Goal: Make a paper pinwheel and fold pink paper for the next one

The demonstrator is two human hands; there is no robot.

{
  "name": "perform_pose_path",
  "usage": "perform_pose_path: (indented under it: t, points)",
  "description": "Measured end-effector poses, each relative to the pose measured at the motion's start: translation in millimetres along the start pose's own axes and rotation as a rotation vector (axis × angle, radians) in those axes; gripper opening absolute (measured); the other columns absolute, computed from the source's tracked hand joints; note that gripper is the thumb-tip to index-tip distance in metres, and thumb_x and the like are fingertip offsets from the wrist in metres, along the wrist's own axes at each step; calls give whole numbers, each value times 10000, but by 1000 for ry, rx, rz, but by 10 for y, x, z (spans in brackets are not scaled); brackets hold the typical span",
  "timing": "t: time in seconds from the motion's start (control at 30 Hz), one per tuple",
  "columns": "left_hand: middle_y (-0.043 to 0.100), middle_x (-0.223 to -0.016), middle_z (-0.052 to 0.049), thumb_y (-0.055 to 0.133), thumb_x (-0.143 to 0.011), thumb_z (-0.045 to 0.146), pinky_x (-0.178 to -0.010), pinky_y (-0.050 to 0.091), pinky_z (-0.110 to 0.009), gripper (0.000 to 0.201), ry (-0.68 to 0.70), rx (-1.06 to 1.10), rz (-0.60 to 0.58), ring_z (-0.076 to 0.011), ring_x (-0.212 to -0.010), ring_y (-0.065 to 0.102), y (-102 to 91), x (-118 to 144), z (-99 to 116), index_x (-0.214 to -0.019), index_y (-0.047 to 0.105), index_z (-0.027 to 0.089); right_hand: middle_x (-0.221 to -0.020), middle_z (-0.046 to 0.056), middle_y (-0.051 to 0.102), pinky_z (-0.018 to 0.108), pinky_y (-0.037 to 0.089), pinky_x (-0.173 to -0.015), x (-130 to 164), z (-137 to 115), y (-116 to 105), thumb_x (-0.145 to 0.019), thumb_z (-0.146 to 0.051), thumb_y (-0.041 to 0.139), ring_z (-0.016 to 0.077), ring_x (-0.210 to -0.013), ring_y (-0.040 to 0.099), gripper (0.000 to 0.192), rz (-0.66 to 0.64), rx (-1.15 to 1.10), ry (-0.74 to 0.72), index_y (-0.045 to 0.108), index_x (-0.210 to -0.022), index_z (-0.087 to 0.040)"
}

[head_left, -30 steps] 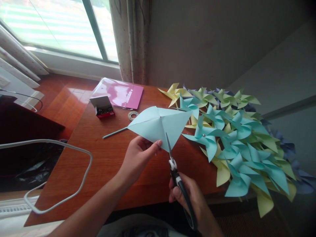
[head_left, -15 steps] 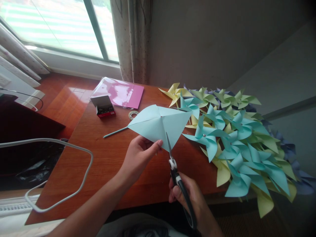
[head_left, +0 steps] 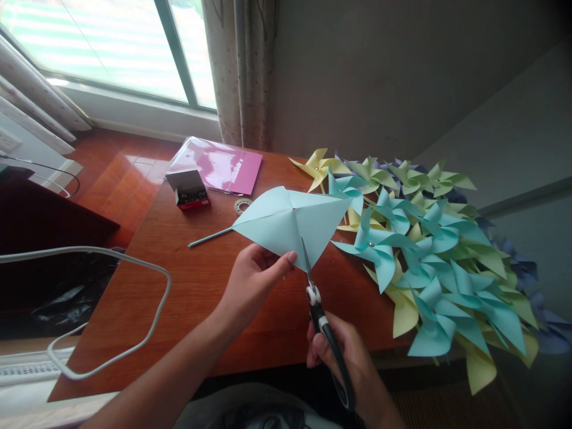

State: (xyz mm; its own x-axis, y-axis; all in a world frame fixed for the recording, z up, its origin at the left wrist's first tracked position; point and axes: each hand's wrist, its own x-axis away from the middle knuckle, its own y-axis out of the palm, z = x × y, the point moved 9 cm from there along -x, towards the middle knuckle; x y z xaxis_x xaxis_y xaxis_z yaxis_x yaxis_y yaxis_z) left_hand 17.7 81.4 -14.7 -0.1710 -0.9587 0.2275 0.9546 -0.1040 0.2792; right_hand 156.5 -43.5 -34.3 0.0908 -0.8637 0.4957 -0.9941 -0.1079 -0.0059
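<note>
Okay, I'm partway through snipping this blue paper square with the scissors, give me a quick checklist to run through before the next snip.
1. Light blue creased paper square held firmly: left hand pinches its lower edge, ok.
2. Black-handled scissors gripped: right hand wraps the handles, ok.
3. Blades on a crease: they enter at the bottom corner pointing toward the centre; exact alignment cannot tell.
4. Thumb clear of the blades: the left thumb lies close beside them, not ok.
5. Cut short of the centre: ok.
6. Pile of folded paper pinwheels clear of the scissors: lies apart to the right, ok.
</note>
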Motion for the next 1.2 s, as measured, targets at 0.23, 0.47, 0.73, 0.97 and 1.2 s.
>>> perform_pose_path:
  t: [0.23,0.47,0.73,0.97,1.2]
  points:
    - [711,-633,-22,830,-759,324,-585,479,-252,214,-8,-5,19,-165,-610,642,0,5,14,-746,699,156,-656,-8,555,273,415,-620,0,20,3,-851,-688,633,157,-630,569,521,5,-9,1,567,-844,-171]
    - [709,-635,-11,830,-768,309,-570,468,-230,203,0,6,8,-141,-598,622,-3,3,21,-753,697,156,-669,-8,539,277,399,-629,9,-2,19,-853,-683,637,150,-635,537,520,-18,-40,-30,567,-862,-168]
    - [715,-649,3,817,-796,282,-576,463,-201,174,10,38,-22,-112,-602,609,18,1,24,-760,699,159,-676,-11,530,271,398,-619,6,15,19,-845,-688,644,144,-631,546,529,-8,-56,-37,566,-856,-164]
    - [720,-657,0,816,-797,277,-582,466,-209,171,22,38,-24,-119,-609,618,15,-5,40,-759,701,156,-678,-13,522,266,417,-600,-9,-7,29,-823,-715,648,139,-614,561,556,-20,-76,-59,564,-832,-165]
    - [715,-644,8,826,-789,266,-568,454,-194,182,22,68,-35,-103,-594,602,22,-4,27,-741,694,150,-664,-14,522,263,395,-590,-1,1,21,-855,-682,636,131,-606,543,524,-17,-76,-59,561,-841,-164]
